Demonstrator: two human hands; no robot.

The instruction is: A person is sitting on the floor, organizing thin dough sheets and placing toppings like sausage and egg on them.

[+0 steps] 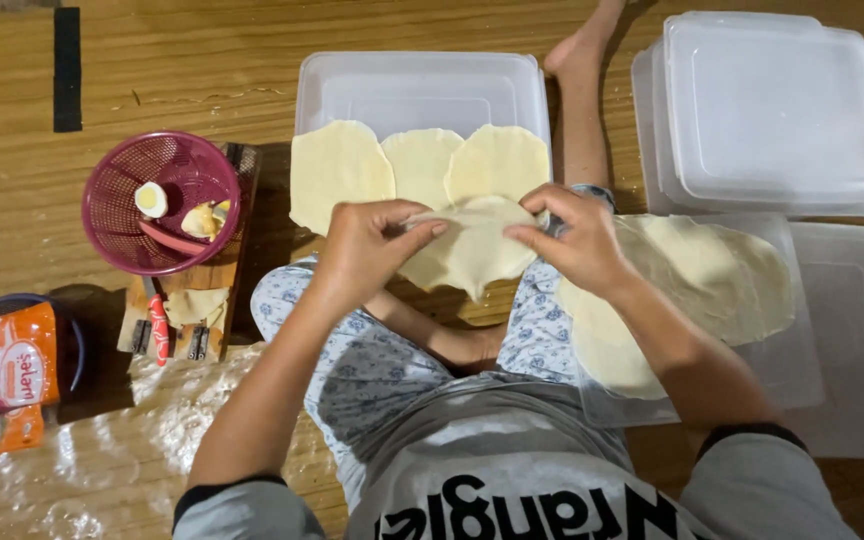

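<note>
Holding a thin dough round (472, 250) over our lap, we pinch its upper edge, left hand (367, 245) and right hand (577, 240) each with its grip pressed on the sheet; behind it, three more dough rounds (342, 170) overlap on a clear plastic lid (422, 85) lying on the wooden floor (12, 180)

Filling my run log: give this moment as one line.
left hand: holds dough round | right hand: holds same round | three rounds on clear lid
</note>
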